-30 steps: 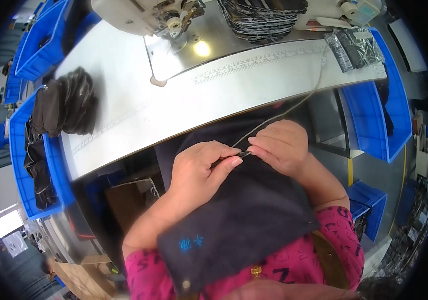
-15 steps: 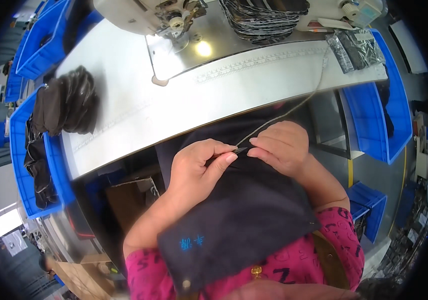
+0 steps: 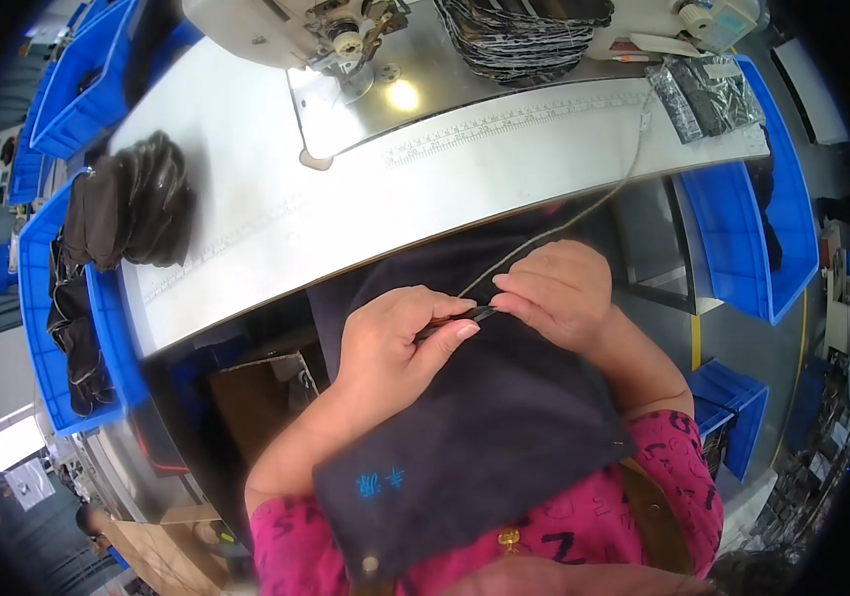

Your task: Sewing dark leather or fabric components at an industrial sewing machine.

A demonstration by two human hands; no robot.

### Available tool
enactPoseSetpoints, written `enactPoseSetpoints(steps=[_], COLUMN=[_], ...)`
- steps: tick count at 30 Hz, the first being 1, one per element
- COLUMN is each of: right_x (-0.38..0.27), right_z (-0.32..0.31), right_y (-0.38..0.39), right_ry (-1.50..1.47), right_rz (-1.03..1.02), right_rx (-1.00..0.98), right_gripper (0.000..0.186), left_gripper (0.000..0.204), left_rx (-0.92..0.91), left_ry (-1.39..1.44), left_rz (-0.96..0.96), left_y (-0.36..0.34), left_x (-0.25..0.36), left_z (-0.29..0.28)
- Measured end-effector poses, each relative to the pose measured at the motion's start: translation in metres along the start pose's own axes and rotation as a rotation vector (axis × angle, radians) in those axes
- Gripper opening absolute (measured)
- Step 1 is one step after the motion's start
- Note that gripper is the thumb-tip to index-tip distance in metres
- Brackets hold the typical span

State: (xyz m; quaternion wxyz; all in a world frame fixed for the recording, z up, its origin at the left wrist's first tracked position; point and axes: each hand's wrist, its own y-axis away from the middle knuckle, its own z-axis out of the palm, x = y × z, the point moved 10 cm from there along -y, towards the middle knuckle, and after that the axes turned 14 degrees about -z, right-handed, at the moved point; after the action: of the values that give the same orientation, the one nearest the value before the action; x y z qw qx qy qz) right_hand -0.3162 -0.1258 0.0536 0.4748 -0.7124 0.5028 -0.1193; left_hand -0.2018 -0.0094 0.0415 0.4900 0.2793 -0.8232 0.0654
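In front of my dark apron, my left hand (image 3: 390, 343) is closed round a small dark pointed tool (image 3: 482, 313). A bit of red-orange shows between the fingers, but most of the tool is hidden and its exact kind is unclear. My right hand (image 3: 556, 290) is closed in a pinch right at the tool's tip; what its fingertips hold is too small to make out. A thin greyish cord (image 3: 584, 214) runs from the right part of the table down to my left fingers, passing behind my right hand.
The white table (image 3: 325, 233) bears a sewing machine (image 3: 335, 40), stacked dark fabric pieces (image 3: 519, 45), a plastic-wrapped packet (image 3: 708, 99) and a bundle of dark pouches (image 3: 132, 204) at its left end. Blue bins (image 3: 107, 348) flank both sides. A cardboard box (image 3: 256, 402) sits below.
The tool has turned slightly in my left hand, whose thumb has shifted a little right and down; a red-orange part now shows. My right hand has hardly moved.
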Motion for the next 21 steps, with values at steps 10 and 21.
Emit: enactPoseSetpoints(steps=[10,21], right_x=[-0.001,0.001], right_z=[0.000,-0.002], right_y=[0.000,0.002], right_ry=[0.005,0.002], right_rz=[-0.008,0.000], right_rx=[-0.005,0.003], right_gripper=[0.022,0.022], left_gripper=[0.018,0.022], left_rx=[0.017,0.111], left_ry=[-0.139,-0.112], left_rz=[0.058,0.122], left_y=[0.001,0.002], left_x=[0.006,0.012], left_z=[0.002,-0.003])
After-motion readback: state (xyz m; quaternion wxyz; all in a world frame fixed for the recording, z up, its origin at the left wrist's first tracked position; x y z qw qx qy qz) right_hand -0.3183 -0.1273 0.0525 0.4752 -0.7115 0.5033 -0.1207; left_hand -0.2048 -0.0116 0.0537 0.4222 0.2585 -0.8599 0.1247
